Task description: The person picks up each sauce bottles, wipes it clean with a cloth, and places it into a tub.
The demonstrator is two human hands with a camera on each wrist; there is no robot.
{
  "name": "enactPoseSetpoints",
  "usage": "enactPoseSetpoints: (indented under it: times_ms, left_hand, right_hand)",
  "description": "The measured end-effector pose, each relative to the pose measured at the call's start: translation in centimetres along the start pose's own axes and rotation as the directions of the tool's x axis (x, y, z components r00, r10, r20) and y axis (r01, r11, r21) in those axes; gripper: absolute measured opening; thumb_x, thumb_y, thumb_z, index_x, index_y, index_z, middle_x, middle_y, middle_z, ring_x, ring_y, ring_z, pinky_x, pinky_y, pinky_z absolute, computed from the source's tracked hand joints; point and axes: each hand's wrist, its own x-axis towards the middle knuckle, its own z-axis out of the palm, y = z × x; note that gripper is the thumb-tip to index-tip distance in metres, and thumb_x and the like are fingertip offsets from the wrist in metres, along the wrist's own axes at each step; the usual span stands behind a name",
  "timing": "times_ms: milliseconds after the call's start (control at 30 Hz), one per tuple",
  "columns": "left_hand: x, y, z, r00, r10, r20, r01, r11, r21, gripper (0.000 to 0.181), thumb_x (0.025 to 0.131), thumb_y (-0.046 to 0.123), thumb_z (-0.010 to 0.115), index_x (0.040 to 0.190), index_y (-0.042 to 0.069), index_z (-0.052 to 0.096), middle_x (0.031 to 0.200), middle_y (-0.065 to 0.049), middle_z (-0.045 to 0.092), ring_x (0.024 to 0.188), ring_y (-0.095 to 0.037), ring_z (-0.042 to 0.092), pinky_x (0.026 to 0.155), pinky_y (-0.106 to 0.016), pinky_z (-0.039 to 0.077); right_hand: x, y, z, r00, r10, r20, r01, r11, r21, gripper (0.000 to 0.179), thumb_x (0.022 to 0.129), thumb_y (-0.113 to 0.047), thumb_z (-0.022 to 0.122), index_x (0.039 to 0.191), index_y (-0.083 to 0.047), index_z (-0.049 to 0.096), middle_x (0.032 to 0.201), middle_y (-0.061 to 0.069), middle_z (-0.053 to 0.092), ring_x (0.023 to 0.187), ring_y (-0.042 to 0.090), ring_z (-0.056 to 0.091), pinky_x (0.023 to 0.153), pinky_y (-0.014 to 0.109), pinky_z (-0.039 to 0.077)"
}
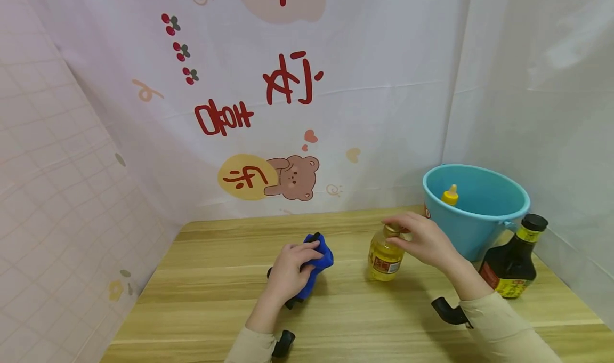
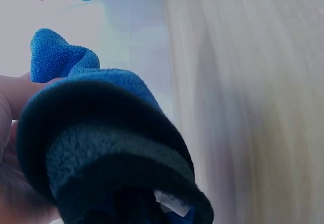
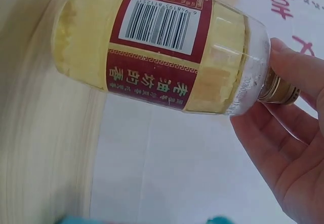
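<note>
My left hand (image 1: 288,271) grips a folded blue towel-like cloth (image 1: 322,253) with black edging, above the middle of the table. In the left wrist view the cloth (image 2: 61,57) looks fuzzy, and its dark rim (image 2: 101,100) curves toward the camera. My right hand (image 1: 424,239) holds a clear bottle of yellow cooking oil (image 1: 385,259) by its neck, just below the gold cap. The right wrist view shows the oil bottle (image 3: 157,46) with a red label and barcode, thumb and fingers around its neck. Whether its base touches the table, I cannot tell.
A light blue bucket (image 1: 467,219) stands at the back right, with a yellow-capped bottle (image 1: 450,195) inside. In front of it is a dark sauce bottle (image 1: 510,264) with a black cap. Printed white curtains (image 1: 384,112) hang behind the wooden table (image 1: 216,277).
</note>
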Motion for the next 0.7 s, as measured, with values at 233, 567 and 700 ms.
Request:
enactPoseSetpoints:
  times_ms: [233, 567, 700]
  left_hand:
    - [-0.2, -0.4, -0.4, 0.998, 0.029, -0.056, -0.029, 1.0, 0.004, 0.032, 0.08, -0.005, 0.077, 0.103, 0.015, 0.078, 0.127, -0.002, 0.067, 0.107, -0.032, 0.06, 0.087, -0.046, 0.052]
    - [-0.3, -0.9, -0.9, 0.997, -0.005, -0.077, 0.004, 1.0, -0.009, 0.031, 0.079, -0.005, 0.079, 0.103, 0.014, 0.078, 0.127, -0.002, 0.067, 0.107, -0.033, 0.06, 0.088, -0.047, 0.051]
    - [-0.3, -1.1, -1.0, 0.997, -0.018, -0.078, 0.017, 1.0, -0.015, 0.032, 0.079, -0.006, 0.079, 0.103, 0.015, 0.078, 0.127, -0.002, 0.067, 0.106, -0.032, 0.06, 0.087, -0.047, 0.051]
  right_hand:
    - [1.9, -1.5, 2.0, 0.999, -0.019, 0.046, 0.016, 0.997, 0.075, 0.043, 0.077, -0.007, 0.084, 0.118, -0.009, 0.07, 0.11, 0.001, 0.07, 0.094, 0.018, 0.066, 0.076, 0.036, 0.056]
    - [4.0, -2.8, 4.3, 0.997, -0.04, 0.07, 0.031, 0.991, 0.133, 0.04, 0.08, -0.005, 0.082, 0.118, -0.007, 0.07, 0.111, 0.003, 0.07, 0.094, 0.018, 0.065, 0.077, 0.036, 0.056]
    - [4.4, -2.8, 5.4, 0.996, -0.049, 0.075, 0.037, 0.988, 0.15, 0.039, 0.08, -0.005, 0.082, 0.117, -0.008, 0.07, 0.111, 0.003, 0.07, 0.092, 0.017, 0.064, 0.076, 0.034, 0.055]
